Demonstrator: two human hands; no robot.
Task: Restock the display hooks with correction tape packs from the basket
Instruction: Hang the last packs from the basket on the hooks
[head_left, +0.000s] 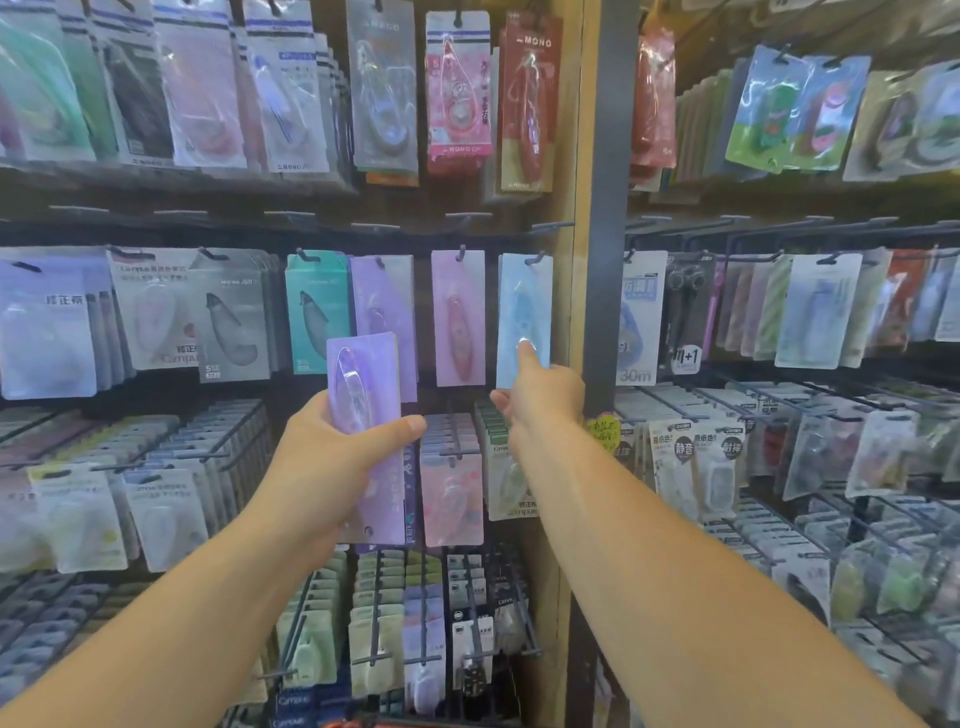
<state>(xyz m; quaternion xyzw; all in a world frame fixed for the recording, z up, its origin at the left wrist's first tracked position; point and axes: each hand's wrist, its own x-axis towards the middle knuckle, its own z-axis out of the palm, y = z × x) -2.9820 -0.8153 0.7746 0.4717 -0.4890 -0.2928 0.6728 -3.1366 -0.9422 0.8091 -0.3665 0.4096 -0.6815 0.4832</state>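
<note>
My left hand grips a stack of purple correction tape packs, held upside down with the hang holes at the bottom. My right hand reaches to a light blue correction tape pack hanging on a display hook; the index finger touches its front and the thumb sits below its lower edge. Left of it hang a pink pack and a purple pack on their own hooks. The basket is not in view.
Rows of hooks full of packs fill the wall above, below and to both sides. A wooden post with a dark metal upright stands just right of the blue pack. Wire hooks stick out toward me in the lower rows.
</note>
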